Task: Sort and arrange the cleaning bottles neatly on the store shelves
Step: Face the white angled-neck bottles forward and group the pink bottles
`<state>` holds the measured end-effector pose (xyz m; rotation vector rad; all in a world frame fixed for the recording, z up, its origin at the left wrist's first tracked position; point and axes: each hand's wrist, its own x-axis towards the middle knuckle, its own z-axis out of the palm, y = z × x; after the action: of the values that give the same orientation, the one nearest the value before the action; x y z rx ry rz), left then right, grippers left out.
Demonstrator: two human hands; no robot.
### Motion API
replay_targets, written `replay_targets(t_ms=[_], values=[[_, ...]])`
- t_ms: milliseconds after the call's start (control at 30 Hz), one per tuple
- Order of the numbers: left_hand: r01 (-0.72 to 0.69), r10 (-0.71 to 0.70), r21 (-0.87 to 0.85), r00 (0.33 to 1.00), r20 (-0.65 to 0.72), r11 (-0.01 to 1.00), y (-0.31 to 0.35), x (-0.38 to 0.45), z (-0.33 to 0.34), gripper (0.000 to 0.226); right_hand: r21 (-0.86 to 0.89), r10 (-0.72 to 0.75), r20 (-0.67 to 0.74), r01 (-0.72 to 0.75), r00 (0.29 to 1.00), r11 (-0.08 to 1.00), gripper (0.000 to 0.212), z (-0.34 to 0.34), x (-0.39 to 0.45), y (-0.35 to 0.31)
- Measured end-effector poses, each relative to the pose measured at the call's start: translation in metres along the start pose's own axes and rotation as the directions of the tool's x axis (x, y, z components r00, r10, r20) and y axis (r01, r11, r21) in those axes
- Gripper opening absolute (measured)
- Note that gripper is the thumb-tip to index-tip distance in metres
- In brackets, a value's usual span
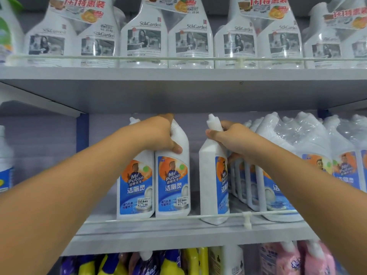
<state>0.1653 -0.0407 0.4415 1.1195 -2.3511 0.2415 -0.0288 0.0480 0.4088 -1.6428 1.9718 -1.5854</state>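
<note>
Head view. Nearest the camera we see two bare forearms reaching up and forward to the middle shelf [178,238]. The left hand [160,133] grips the shoulder and neck of an upright white toilet-cleaner bottle [172,175], its thumb pressed on the bottle's front just above the blue and orange label; this bottle stands touching a second, identical bottle [136,185] on its left, both labels facing us. The right hand [234,137] grips the neck of a third bottle [213,181], just below its white cap; this bottle is turned so that its narrow side faces us and its label is seen edge-on, and it appears tilted slightly, with its base at the thin wire rail [218,215] along the shelf's front edge. A clear gap separates the left-hand bottle from the right-hand one. Just behind and to the right of the third bottle we see a row of similar bottles [248,185] packed closely, and farther right, bottles wrapped in clear film [317,147]. On the upper shelf [178,76] stand clear spray bottles [190,46] in promotional twin packs behind another rail. On the lowest shelf we see yellow-and-purple bottles [170,262] and pink bottles [294,259], only their tops in frame.
</note>
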Motion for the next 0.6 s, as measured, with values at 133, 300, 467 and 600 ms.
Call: replay_targets(t_ms=[133, 300, 467, 600], values=[[-0.004, 0.003, -0.018, 1.0, -0.022, 1.0, -0.001, 0.0, 0.002, 0.074, -0.031, -0.016, -0.003, 0.016, 1.0, 0.999, 0.037, -0.001, -0.002, 0.001], [-0.046, 0.043, -0.096, 0.998, -0.036, 0.994, -0.01, -0.007, 0.0, 0.061, -0.089, -0.011, 0.017, 0.012, 1.0, 0.996, 0.04, -0.001, -0.008, 0.003], [-0.054, 0.05, -0.066, 0.998, -0.049, 0.996, -0.006, -0.008, 0.003, 0.07, -0.122, -0.025, 0.004, 0.025, 1.0, 0.992, 0.037, 0.0, -0.011, -0.003], [-0.066, 0.057, -0.089, 0.993, -0.108, 0.994, -0.008, -0.011, 0.007, 0.08, -0.16, -0.059, -0.015, 0.055, 0.998, 0.985, 0.034, 0.002, -0.016, -0.007]])
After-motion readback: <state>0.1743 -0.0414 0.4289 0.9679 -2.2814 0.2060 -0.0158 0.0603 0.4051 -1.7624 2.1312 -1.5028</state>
